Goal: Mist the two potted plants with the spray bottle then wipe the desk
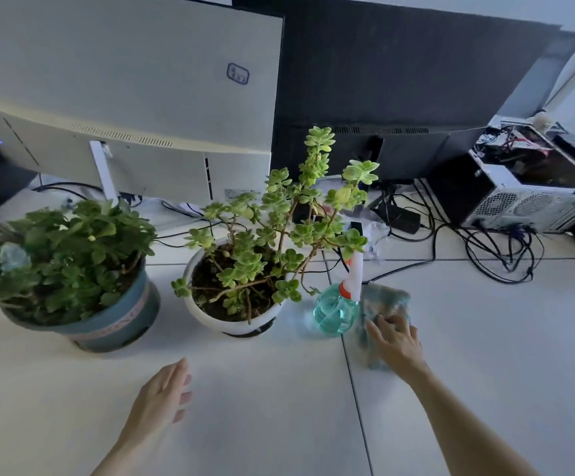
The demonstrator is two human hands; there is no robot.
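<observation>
The right hand [396, 341] is pressing a blurred teal cloth [384, 304] on the desk [279, 407], fingers [387, 321] seemingly spread, beside the spray bottle [335, 312]. The left hand [162, 396] is hovering open, holding nothing.

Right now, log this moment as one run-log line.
stage: wiping | right hand: on cloth | left hand: free | spray bottle: standing on desk

Cloth [384, 305] blurred; right hand [396, 341] covers part.

Smooth matt white worktop [279, 407]; translucent teal plastic spray bottle [334, 312]; fuzzy blue cloth [384, 304]; glossy white pot [210, 317]; perforated metal computer case [519, 201].
</observation>
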